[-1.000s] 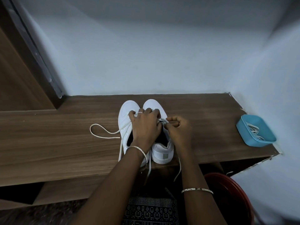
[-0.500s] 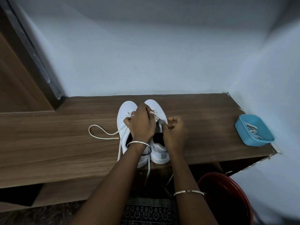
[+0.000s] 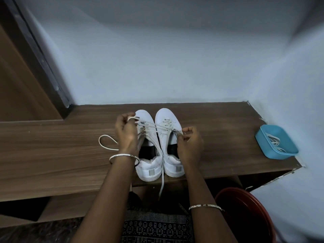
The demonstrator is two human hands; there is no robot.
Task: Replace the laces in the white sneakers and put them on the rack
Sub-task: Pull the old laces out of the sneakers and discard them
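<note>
1. At mid-frame, two white sneakers [image 3: 172,165] stand side by side on a wooden shelf [image 3: 52,155], heels toward the person, so both are within easy reach.
2. Upper left of the shoes, the left hand [image 3: 127,132] pinches a lace [image 3: 157,128]. Just right of them, the right hand [image 3: 190,142] pinches it too, fingers curled, keeping it taut across the eyelets, probably to draw it through.
3. Left of the hands, slack lace loops on the wood.
4. At far right, a blue tray [image 3: 259,137] holds loose laces [image 3: 273,142], kept nearby.
</note>
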